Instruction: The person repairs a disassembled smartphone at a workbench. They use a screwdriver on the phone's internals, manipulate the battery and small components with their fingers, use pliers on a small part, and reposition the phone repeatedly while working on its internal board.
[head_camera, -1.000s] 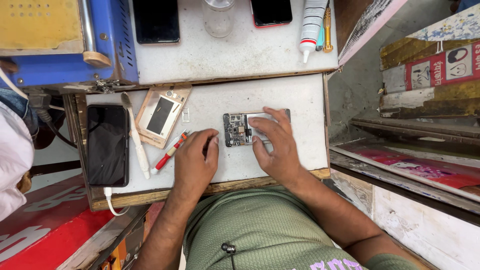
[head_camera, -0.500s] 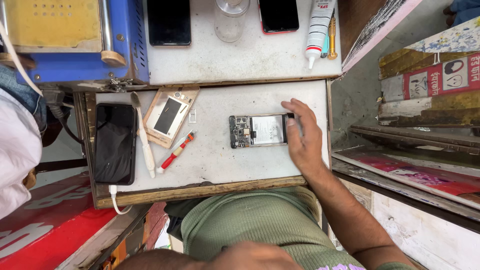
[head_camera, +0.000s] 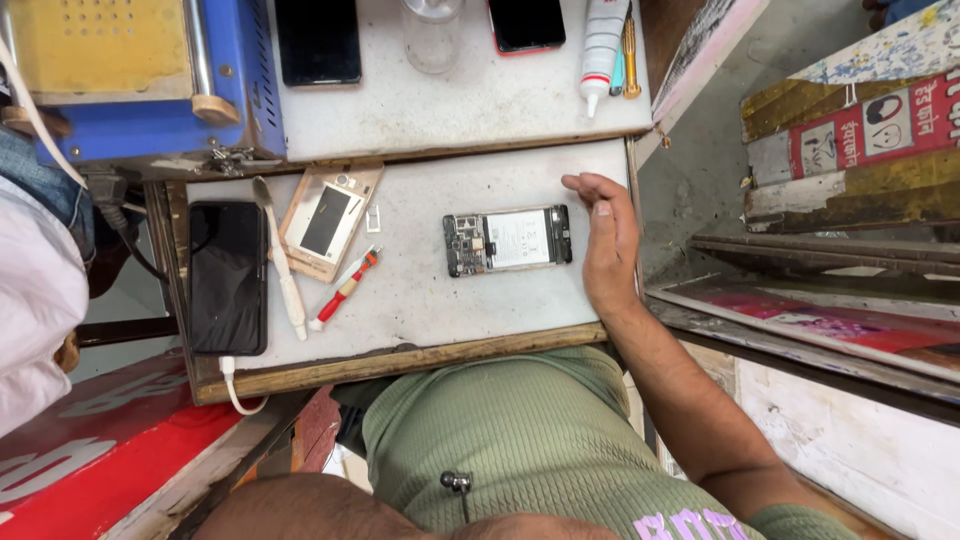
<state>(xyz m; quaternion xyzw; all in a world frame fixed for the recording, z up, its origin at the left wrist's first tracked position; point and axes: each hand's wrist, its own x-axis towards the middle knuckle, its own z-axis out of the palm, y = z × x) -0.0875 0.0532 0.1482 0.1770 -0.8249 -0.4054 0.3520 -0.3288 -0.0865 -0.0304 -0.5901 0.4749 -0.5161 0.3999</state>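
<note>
One hand, the right, rests flat and empty on the surface beside an opened phone. Left hand is out of view.

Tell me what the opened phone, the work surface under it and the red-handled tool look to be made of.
Opened phone: dark circuit board and a pale, matt battery in a thin frame, likely metal or plastic. Work surface: dull, scuffed grey-white sheet, perhaps laminate, on a worn wooden edge. Red-handled tool: glossy red and white plastic. The right hand rests beside the phone.

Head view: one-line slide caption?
Right hand rests beside an opened phone on the white bench; red screwdriver lies left.
</note>
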